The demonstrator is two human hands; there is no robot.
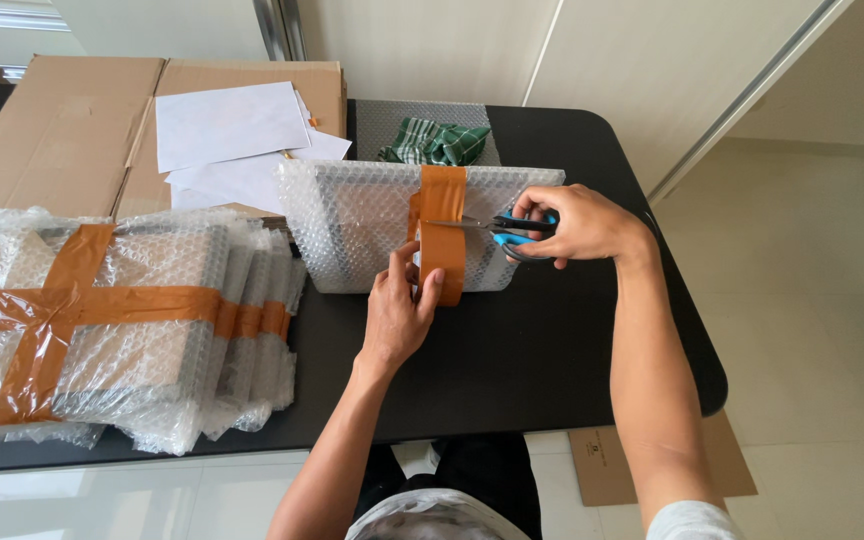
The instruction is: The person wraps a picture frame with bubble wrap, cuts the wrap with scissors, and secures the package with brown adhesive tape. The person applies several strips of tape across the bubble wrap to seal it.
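A flat parcel wrapped in bubble wrap [352, 225] stands on edge on the black table [512, 340]. A strip of brown tape runs over its top edge. My left hand [399, 305] holds a roll of brown tape [442, 258] against the parcel's near face. My right hand [574, 225] grips scissors with blue and black handles [508, 230]. Their blades point left and meet the tape just above the roll.
A stack of bubble-wrapped parcels crossed with brown tape [102, 320] fills the table's left side. Flattened cardboard [52, 130] with white paper sheets [227, 125] lies behind it. A green checked cloth [434, 143] rests behind the parcel. Cardboard [642, 460] lies on the floor.
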